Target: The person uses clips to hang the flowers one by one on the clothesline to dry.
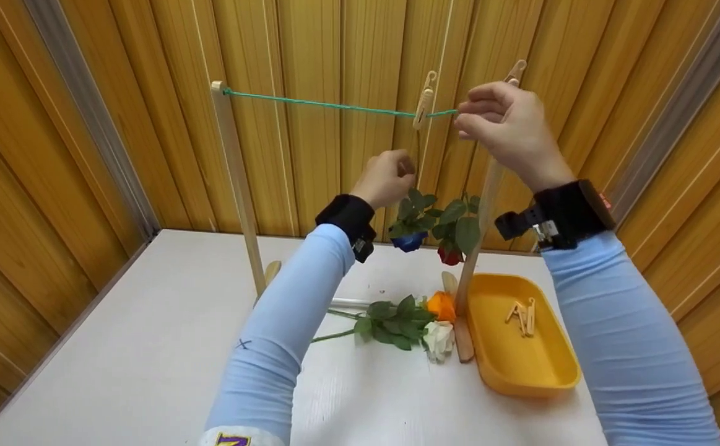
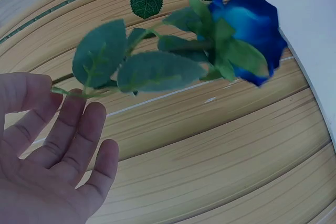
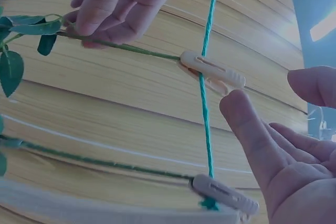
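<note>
Head view: a green string [image 1: 322, 104] runs between two wooden posts [image 1: 239, 186] above a white table [image 1: 118, 322]. Right of the string's middle, a clothespin [image 1: 423, 108] grips it, with a blue rose [image 1: 408, 241] hanging upside down by its stem underneath. Below the string, your left hand [image 1: 386, 179] lightly pinches the blue rose's stem between thumb and fingers, its other fingers loose and spread—the bloom and leaves sit lower than your fingertips. Your right hand [image 1: 514, 127], near the string's right end, grasps nothing; its thumb and forefinger stand apart. Right wrist view puts that forefinger at the clothespin's tail end, though whether they touch cannot be told. At the string's right end, a second clothespin [image 1: 517, 71] holds a red rose [image 1: 451, 254], also head down. Below the string, an orange rose [image 1: 441, 306] and a white rose [image 1: 439, 342] lie side by side on the table. Below the string's right end—beside the post's foot—a yellow tray [image 1: 563, 365] holds a few spare pegs [image 1: 530, 317].
</note>
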Available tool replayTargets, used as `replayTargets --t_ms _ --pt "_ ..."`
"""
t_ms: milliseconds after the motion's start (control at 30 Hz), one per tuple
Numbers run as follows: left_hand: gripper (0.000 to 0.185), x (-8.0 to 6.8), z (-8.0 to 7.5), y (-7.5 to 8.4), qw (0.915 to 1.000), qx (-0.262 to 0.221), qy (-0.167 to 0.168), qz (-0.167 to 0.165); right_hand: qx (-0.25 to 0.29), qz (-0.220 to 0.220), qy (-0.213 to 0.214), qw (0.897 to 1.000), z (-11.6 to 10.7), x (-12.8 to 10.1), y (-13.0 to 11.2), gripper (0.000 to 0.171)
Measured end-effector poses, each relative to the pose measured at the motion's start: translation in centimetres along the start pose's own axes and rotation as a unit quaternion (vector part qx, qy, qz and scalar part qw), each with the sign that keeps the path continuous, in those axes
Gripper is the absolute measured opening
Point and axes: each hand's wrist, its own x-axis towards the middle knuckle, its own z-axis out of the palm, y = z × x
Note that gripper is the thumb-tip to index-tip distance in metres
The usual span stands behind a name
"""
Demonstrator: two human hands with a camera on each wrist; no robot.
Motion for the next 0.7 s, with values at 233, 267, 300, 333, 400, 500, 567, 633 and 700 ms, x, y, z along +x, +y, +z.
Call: replayTargets --t_ms 233,267,300,333,400,500,567,633,700 --pt "0.025 -1.7 -0.8 -1.2 0.9999 -0.008 0.010 0.006 -0.067 -0.042 0.023 0.997 -1.5 -5.3 3.2 0.029" --pt "0.025 -2.2 -0.9 -1.5 0.9998 -0.006 0.014 0.009 -0.078 -0.045 0.029 0.996 -1.6 -6.2 3.7 0.028" --pt "0.025 -2.7 -1.0 -1.7 0.9997 -0.001 0.019 0.015 -0.085 -0.047 0.037 0.995 -1.6 -7.1 4.3 0.027" --pt "0.025 -3.2 -1.0 -2.0 0.9994 0.005 0.027 0.022 -0.092 -0.050 0.044 0.994 -1.6 -7.9 4.9 0.026" --pt "0.026 -4.5 -1.0 -2.6 0.9980 0.026 0.043 0.037 -0.102 -0.060 0.059 0.991 -1.3 -9.7 6.2 0.025" --pt "0.028 -6.6 -0.7 -3.5 0.9928 0.068 0.076 0.062 -0.122 -0.079 0.078 0.986 -0.4 -12.1 8.1 0.026" --pt "0.031 -8.2 -0.2 -4.1 0.9874 0.095 0.100 0.077 -0.139 -0.087 0.083 0.983 0.3 -13.7 9.5 0.029" --pt "0.032 -9.6 0.5 -4.7 0.9800 0.118 0.127 0.098 -0.157 -0.085 0.084 0.980 1.2 -15.1 10.6 0.033" --pt "0.033 -11.0 1.3 -5.3 0.9712 0.140 0.153 0.117 -0.174 -0.075 0.080 0.979 2.2 -16.5 11.6 0.037"
